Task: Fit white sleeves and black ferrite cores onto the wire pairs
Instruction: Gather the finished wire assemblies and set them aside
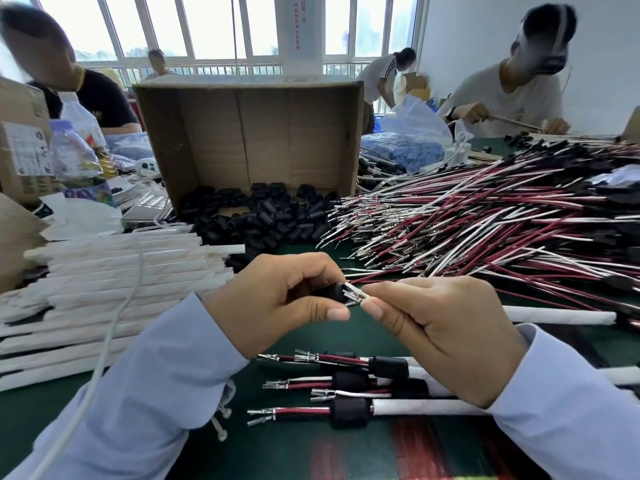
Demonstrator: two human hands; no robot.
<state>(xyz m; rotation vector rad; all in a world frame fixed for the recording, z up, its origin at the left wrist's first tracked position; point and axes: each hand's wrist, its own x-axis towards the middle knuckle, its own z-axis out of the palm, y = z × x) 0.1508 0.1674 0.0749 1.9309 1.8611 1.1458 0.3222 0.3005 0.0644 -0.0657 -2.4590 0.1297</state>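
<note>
Looking down from the head view, a cardboard box (249, 133) lies on its side at upper centre, its open mouth facing the viewer, with loose cores (263, 216), black, spilling from it onto the green table (294, 452). To its right a clear plastic bag (412, 133) holds small blue parts. At centre, the left hand (277, 299) pinches one black ferrite core (337, 292) between thumb and curled fingers. Just beside it, the right hand (440, 323) pinches a wire pair (356, 295) near its metal terminals, whose tips are at the core's opening. White sleeves (121, 271) are stacked at left, reaching the frame's left edge. A deep heap of red and white wires (485, 216) fills the right side. Finished pairs (349, 379), each with a core and a sleeve, lie below the hands. Bare table shows only in a narrow strip between hands and cores, and along the bottom edge. Red writing on the white pillar (297, 22) and the label on the carton (31, 150) at left are too small to read.
</note>
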